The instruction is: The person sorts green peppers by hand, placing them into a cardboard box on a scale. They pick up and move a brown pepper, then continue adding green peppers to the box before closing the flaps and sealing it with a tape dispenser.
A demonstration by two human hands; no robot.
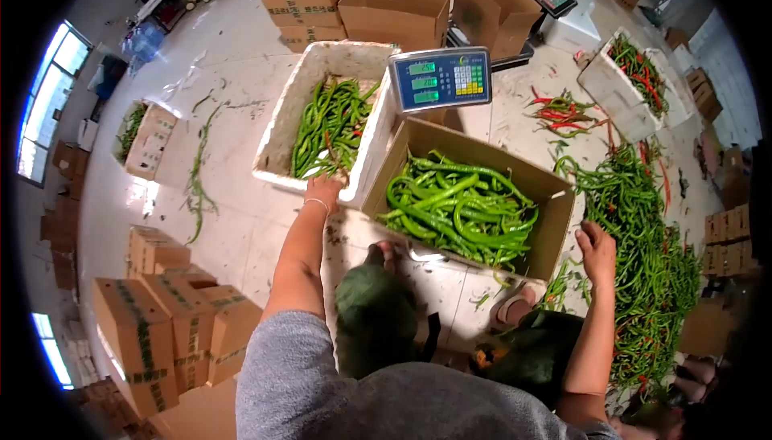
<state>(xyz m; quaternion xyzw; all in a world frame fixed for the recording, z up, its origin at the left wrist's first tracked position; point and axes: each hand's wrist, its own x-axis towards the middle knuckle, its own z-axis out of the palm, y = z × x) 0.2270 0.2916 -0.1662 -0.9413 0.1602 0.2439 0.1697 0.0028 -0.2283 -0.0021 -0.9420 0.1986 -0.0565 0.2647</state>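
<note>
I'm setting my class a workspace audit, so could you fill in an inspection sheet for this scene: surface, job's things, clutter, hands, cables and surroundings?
Surface: pale floor, littered with plant scraps.
Job's things: open cardboard box holding green peppers; white foam box beside it, with more peppers; lit digital display beyond the cardboard box.
Clutter: loose pepper pile at right, mostly green; scattered red peppers.
Hands: left hand at the foam box's near rim, grip unclear; right hand beside the cardboard box, nothing seen in it.
Cables: nothing seen.
Surroundings: stacked cartons and a window at left.
</note>
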